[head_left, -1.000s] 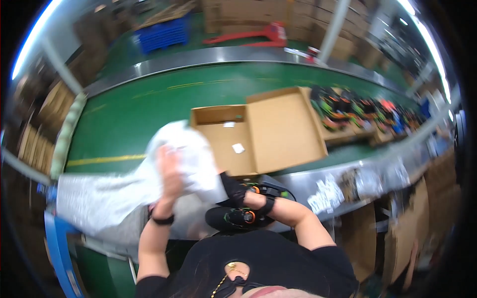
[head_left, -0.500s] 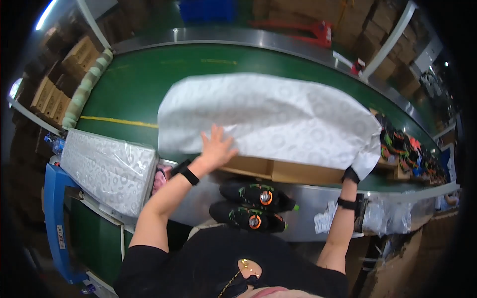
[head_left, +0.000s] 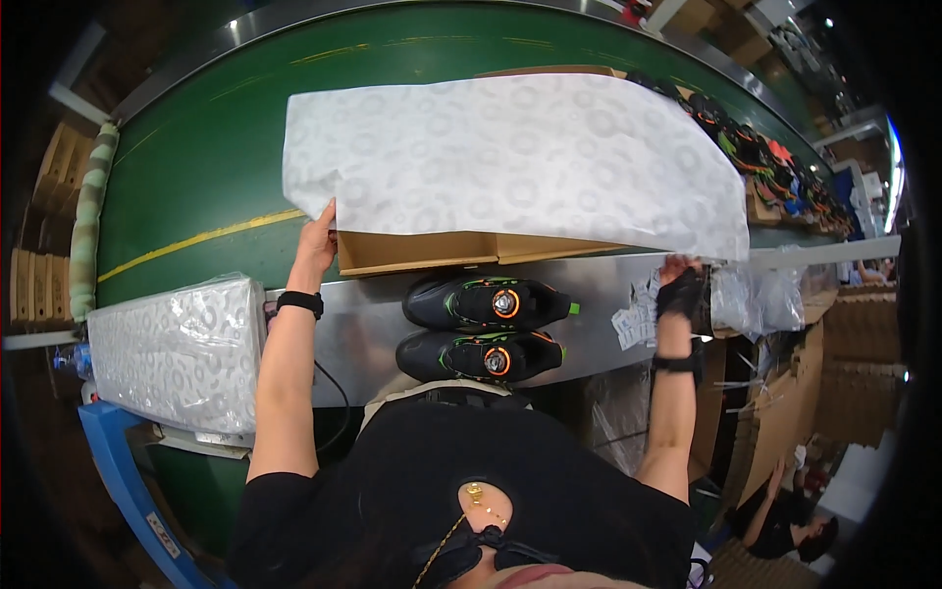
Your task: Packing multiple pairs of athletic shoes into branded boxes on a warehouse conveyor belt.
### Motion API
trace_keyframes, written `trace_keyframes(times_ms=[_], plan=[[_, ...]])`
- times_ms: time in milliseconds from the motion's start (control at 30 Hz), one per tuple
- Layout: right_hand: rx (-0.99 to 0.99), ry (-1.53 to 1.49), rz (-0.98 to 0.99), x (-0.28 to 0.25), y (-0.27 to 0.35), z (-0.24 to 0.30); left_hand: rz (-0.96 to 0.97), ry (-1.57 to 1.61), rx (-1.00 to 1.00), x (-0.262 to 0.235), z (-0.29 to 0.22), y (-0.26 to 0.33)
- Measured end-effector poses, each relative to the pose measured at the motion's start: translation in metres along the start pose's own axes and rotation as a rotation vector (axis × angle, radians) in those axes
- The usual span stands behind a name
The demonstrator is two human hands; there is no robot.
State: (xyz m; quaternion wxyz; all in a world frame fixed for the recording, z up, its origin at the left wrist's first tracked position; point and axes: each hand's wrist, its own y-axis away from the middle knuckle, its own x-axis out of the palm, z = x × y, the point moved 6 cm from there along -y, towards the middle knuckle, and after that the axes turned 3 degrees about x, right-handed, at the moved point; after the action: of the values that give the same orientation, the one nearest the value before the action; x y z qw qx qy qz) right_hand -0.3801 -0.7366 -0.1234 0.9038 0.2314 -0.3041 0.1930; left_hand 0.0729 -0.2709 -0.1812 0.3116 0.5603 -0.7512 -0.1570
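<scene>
A wide sheet of white tissue paper [head_left: 510, 157] with a grey pattern lies spread over an open brown cardboard box [head_left: 417, 251], hiding most of its inside. My left hand [head_left: 316, 243] pinches the sheet's near left corner beside the box. At its near right edge, my right hand [head_left: 679, 280], dark-covered and slightly blurred, has its fingertips closed on the paper. Between my arms, a pair of black shoes with green and orange trim stands on the metal ledge: one shoe [head_left: 481, 302] by the box, the other shoe [head_left: 471, 355] nearer me.
A plastic-wrapped stack of patterned paper [head_left: 177, 353] sits at left above a blue frame [head_left: 128, 471]. Behind the box runs a green conveyor belt [head_left: 196, 196], with several shoes [head_left: 756, 152] at far right. Clear plastic bags [head_left: 756, 299] lie right of my hand. Another person [head_left: 785, 520] is at lower right.
My left hand has moved from the middle of the sheet's near side to its left corner. The paper lies flatter, and my right hand has come out from under it. The view has shifted.
</scene>
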Motion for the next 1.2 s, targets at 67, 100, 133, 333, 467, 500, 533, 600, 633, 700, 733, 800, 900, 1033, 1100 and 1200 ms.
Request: trace_keyframes(times_ms=[67,100,133,333,467,500,533,600,633,700,733,800,900,1033,1100,1200], plan=[[-0.406,0.709,0.168,0.087,0.096,-0.038,0.027,-0.099,0.177,-0.009,0.002,-0.010],[-0.488,1.402,0.342,0.120,0.139,-0.067,0.025,-0.152,0.178,-0.007,0.004,-0.009],[-0.023,1.825,1.170,0.126,0.155,-0.133,0.054,-0.168,0.169,0.010,0.004,-0.003],[-0.578,2.105,1.196,0.168,0.235,-0.176,0.069,-0.143,0.147,0.037,0.019,0.026],[-0.387,1.956,0.980,0.230,0.225,-0.154,0.077,-0.202,0.227,0.021,0.016,0.023],[-0.221,1.770,1.004,0.246,0.218,-0.146,0.079,-0.201,0.228,0.011,0.015,0.020],[-0.082,1.628,0.986,0.269,0.214,-0.136,0.086,-0.332,0.440,0.000,0.004,0.019],[0.172,1.310,0.868,0.295,0.190,-0.139,0.039,-0.412,0.965,-0.041,-0.003,0.018],[0.322,1.040,0.723,0.310,0.183,-0.141,-0.038,-0.618,0.805,-0.029,-0.011,0.028],[0.227,0.922,0.629,0.325,0.147,-0.154,-0.149,-0.996,0.580,-0.025,-0.027,0.040],[0.217,0.989,0.573,0.346,0.135,-0.158,-0.161,-0.997,0.587,-0.030,-0.032,0.047],[0.103,0.853,0.380,0.332,0.081,-0.201,-0.171,-0.986,0.930,-0.007,-0.055,0.081],[-0.304,1.198,0.157,0.320,0.031,-0.270,-0.100,-0.923,1.174,0.031,-0.073,0.116],[-0.061,0.973,0.619,0.322,0.043,-0.344,0.198,-1.197,1.462,0.089,-0.072,0.137],[0.117,0.516,0.818,0.335,0.062,-0.357,0.388,-1.236,1.445,0.113,-0.075,0.141],[0.084,1.198,0.750,0.352,0.093,-0.296,0.703,-0.863,0.480,0.106,-0.064,0.077]])
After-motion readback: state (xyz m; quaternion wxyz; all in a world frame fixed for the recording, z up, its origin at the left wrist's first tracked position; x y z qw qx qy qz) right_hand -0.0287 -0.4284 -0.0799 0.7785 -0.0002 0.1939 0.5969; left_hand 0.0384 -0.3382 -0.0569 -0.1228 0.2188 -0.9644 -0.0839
